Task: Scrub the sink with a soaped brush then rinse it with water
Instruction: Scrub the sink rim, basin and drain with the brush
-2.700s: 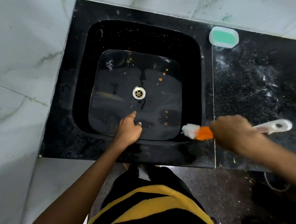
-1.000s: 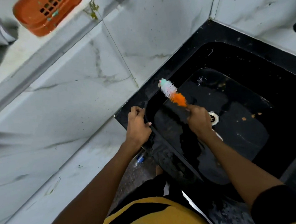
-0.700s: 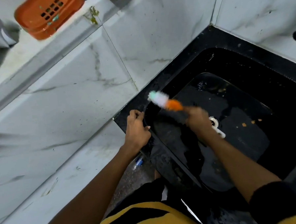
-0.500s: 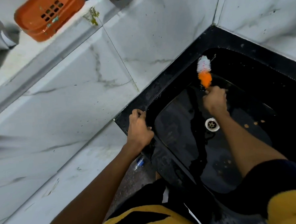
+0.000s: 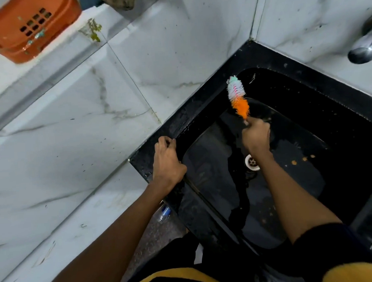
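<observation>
My right hand (image 5: pixel 256 137) has its grip curled tight round the handle of the brush (image 5: pixel 237 97), which slants up from my fist so its orange and white bristles lie against the sink's (image 5: pixel 216 193) far-left inner wall, near the corner. My left hand (image 5: pixel 166 161) has its grip curled over the sink's left rim. The drain (image 5: pixel 252 162) sits just below my right wrist, with orange specks (image 5: pixel 294 162) to the right of the drain.
</observation>
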Available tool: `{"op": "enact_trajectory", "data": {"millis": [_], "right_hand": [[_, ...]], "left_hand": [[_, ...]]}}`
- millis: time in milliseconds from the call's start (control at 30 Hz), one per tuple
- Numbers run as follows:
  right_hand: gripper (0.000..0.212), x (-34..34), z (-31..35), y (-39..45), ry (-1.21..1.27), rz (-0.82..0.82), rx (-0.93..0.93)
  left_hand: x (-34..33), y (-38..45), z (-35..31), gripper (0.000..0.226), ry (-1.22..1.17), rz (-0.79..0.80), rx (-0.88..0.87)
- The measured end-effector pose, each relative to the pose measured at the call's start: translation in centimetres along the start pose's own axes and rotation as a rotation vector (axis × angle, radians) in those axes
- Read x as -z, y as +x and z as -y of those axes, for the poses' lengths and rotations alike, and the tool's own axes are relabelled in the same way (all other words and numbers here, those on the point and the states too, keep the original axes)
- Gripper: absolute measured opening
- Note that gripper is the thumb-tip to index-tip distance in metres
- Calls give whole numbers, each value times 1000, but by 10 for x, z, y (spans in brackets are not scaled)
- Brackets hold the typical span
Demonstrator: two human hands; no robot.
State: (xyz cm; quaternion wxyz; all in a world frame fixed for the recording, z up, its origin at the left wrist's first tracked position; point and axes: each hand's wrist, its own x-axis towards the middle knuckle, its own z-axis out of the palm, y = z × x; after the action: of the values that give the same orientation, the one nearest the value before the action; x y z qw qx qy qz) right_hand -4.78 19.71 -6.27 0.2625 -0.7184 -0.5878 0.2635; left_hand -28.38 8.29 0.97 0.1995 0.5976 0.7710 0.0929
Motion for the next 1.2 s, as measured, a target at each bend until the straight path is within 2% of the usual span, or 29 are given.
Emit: {"op": "enact_trajectory", "data": {"millis": [67,200,267,300,400,467,567,700,800,900,1000,1100,1200], "right_hand": [[10,-12,8,-5,-44,55,-9],[31,-48,-3,-64,-242,319,306],[32,-42,-3,-65,-226,307,368],[26,-35,0,-54,-201,251,318],[21,-1,11,-2,-52,66,-60],[18,13,9,28,-8,46,-157],[13,0,5,13,-78,113,-64],[15,-38,-18,-67,-219,375,181],[24,-22,-10,-61,-96,304,199],[20,-8,1,-30,-102,213,84],[18,-23,12,-34,53,160,-36],[12,-44,22,-76,34,307,59],[33,-43,28,-133,26,509,239]], "left_hand": [[1,-1,1,72,-2,2,-2],[2,-2,5,73,-22,1,-27],[1,-3,6,73,-27,-1,-42],[1,-3,7,72,-28,-4,-46],[1,-3,8,70,-33,-7,-53],[0,-4,8,70,-36,-6,-50],[-1,-3,10,71,-60,-4,-42],[-1,-3,14,76,-120,10,-17],[0,-3,17,74,-169,-2,-9],[1,-4,19,73,-192,-7,-21],[0,-6,20,68,-271,-29,-3],[2,-13,22,58,-352,-124,14],[2,-21,30,53,-375,-243,27]]}}
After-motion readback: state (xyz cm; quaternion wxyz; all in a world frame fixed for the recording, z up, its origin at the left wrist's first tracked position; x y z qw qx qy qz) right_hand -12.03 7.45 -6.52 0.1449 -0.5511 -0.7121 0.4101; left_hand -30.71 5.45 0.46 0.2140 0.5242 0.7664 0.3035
